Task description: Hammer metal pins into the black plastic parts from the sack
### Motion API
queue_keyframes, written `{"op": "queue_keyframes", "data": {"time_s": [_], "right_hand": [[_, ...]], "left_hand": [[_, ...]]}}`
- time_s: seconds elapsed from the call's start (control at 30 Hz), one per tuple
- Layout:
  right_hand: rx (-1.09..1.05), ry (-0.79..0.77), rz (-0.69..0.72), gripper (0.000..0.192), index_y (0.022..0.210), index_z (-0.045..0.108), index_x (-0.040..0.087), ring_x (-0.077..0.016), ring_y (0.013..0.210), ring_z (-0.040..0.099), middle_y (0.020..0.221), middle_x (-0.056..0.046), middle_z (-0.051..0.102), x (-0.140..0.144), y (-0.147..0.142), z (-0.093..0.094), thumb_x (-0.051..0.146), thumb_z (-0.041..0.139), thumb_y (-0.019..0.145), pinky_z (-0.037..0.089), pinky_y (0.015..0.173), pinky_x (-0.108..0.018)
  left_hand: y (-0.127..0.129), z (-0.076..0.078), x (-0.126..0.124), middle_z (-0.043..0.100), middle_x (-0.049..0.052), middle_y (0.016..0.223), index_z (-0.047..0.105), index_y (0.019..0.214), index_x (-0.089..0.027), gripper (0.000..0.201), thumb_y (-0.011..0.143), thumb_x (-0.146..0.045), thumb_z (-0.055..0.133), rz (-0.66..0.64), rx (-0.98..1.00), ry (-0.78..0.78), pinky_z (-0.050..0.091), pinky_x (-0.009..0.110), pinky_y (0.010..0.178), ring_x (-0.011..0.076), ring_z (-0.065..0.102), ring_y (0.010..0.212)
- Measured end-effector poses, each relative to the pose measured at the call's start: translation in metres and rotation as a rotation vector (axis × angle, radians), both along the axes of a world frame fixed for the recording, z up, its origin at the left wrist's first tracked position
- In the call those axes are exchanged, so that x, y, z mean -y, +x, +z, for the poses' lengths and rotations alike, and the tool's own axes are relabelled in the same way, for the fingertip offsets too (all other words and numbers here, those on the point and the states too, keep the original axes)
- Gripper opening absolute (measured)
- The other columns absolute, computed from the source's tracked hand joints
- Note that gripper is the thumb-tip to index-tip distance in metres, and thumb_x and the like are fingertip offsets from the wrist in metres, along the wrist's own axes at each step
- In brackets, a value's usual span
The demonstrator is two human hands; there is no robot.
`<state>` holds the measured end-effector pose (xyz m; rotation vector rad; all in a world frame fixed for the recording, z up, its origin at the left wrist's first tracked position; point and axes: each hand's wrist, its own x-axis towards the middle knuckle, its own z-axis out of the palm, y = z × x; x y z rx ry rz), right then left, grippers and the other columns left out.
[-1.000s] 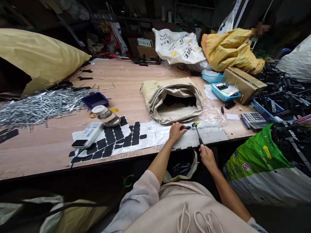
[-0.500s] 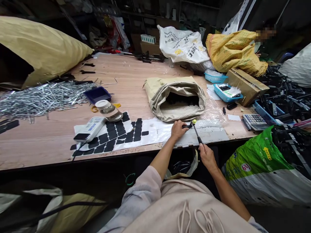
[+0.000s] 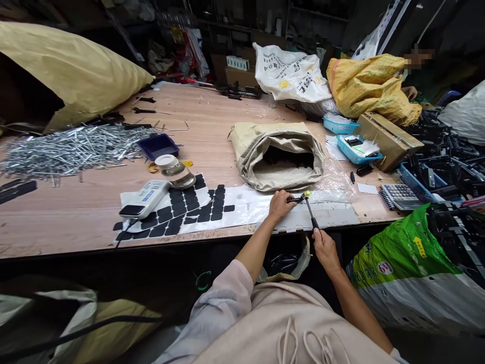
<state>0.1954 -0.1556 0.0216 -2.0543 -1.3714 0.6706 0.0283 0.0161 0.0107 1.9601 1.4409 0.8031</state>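
My right hand (image 3: 325, 249) is closed around the black grip of a small hammer (image 3: 311, 212), whose yellow head points away from me. The head is at the far end of a small black part (image 3: 294, 200); whether they touch I cannot tell. Pinched in the fingers of my left hand (image 3: 279, 205), that part lies over a grey board (image 3: 303, 217) at the table's front edge. Just beyond my hands sits a beige sack (image 3: 242, 151), its mouth turned towards me and dark pieces inside.
Metal rods (image 3: 76, 149) lie heaped at the left, near a dark blue tray (image 3: 158, 146). A jar (image 3: 176, 172), a white device (image 3: 146, 199) and black adhesive pads (image 3: 182, 205) are left of my hands. A calculator (image 3: 400, 195) and green bag (image 3: 401, 242) stand right. Someone's hand (image 3: 409, 92) shows behind.
The whole view has shifted slightly, so the table appears further right. Both hands keep their holds, and the hammer head stays close to the black part.
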Motion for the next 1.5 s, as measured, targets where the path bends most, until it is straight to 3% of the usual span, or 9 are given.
{"op": "queue_keyframes", "data": {"time_s": [0.27,0.47,0.67,0.8,1.0,1.07,1.13,1.27,1.5], "right_hand": [[0.062,-0.034,-0.051,0.046,0.077,0.064,0.023,-0.0247,0.074,0.066,0.077,-0.010,0.071,-0.005,0.010,-0.019,0.049,0.033,0.099,0.041,0.067,-0.031],[0.069,-0.030,-0.020,0.045,0.080,0.063,0.023,-0.0243,0.078,0.067,0.081,-0.010,0.072,-0.006,0.012,-0.024,0.047,0.032,0.101,0.042,0.069,-0.030],[0.073,-0.039,-0.026,0.047,0.079,0.061,0.023,-0.0245,0.074,0.065,0.076,-0.009,0.070,-0.005,0.012,-0.026,0.051,0.030,0.100,0.040,0.067,-0.031],[0.057,-0.010,-0.013,0.049,0.078,0.060,0.023,-0.0244,0.073,0.065,0.075,-0.009,0.070,-0.004,0.012,-0.025,0.054,0.028,0.100,0.040,0.066,-0.032],[0.050,0.010,-0.009,0.055,0.078,0.061,0.023,-0.0246,0.071,0.065,0.073,-0.010,0.069,-0.004,0.013,-0.029,0.060,0.026,0.099,0.041,0.064,-0.031],[0.042,0.031,-0.006,0.058,0.077,0.061,0.024,-0.0250,0.071,0.065,0.072,-0.010,0.068,-0.003,0.013,-0.031,0.064,0.025,0.098,0.040,0.064,-0.031],[0.033,0.047,-0.003,0.060,0.076,0.061,0.024,-0.0253,0.070,0.065,0.071,-0.009,0.068,-0.002,0.013,-0.033,0.066,0.024,0.098,0.040,0.064,-0.032],[0.013,0.077,0.003,0.063,0.076,0.060,0.024,-0.0251,0.066,0.065,0.068,-0.009,0.068,-0.001,0.012,-0.035,0.070,0.023,0.098,0.040,0.062,-0.032],[-0.027,0.091,0.002,0.068,0.074,0.059,0.025,-0.0253,0.065,0.064,0.067,-0.010,0.068,-0.001,0.009,-0.037,0.078,0.021,0.096,0.041,0.061,-0.032]], "left_hand": [[-0.006,0.003,0.008,0.064,0.005,0.094,0.072,0.096,-0.020,0.016,0.082,-0.025,0.078,-0.030,0.057,0.238,0.047,0.034,0.081,0.0223,0.056,0.094],[-0.025,-0.006,0.093,0.066,0.006,0.092,0.066,0.106,-0.022,0.017,0.095,-0.034,0.063,-0.230,0.153,0.489,0.049,0.033,0.076,0.0193,0.062,0.084],[-0.053,-0.055,0.167,0.071,0.005,0.092,0.065,0.109,-0.024,0.017,0.096,-0.033,0.058,-0.391,-0.276,0.005,0.050,0.032,0.078,0.0211,0.069,0.086],[-0.054,-0.049,0.164,0.070,0.009,0.111,0.066,0.119,-0.027,0.034,0.085,-0.026,0.068,-0.359,-0.540,-0.324,0.051,0.035,0.082,0.0275,0.070,0.100],[-0.033,0.028,0.099,0.073,0.003,0.089,0.075,0.106,-0.025,0.025,0.085,-0.038,0.069,-0.535,-0.116,-0.301,0.048,0.029,0.071,0.0211,0.068,0.081],[-0.024,0.050,0.056,0.073,0.002,0.082,0.076,0.100,-0.023,0.027,0.088,-0.045,0.065,-0.441,0.092,-0.269,0.047,0.028,0.068,0.0185,0.066,0.074],[-0.017,0.064,0.007,0.073,0.004,0.084,0.074,0.091,-0.019,0.034,0.091,-0.051,0.061,-0.168,0.217,-0.215,0.046,0.029,0.069,0.0187,0.064,0.077],[-0.012,0.070,-0.088,0.069,0.011,0.084,0.068,0.083,-0.015,0.044,0.096,-0.055,0.055,0.421,0.177,-0.186,0.043,0.036,0.080,0.0247,0.062,0.093],[-0.020,0.048,-0.170,0.067,0.014,0.091,0.061,0.090,-0.011,0.030,0.094,-0.041,0.063,0.672,0.047,-0.301,0.037,0.046,0.092,0.0330,0.055,0.113]]}}
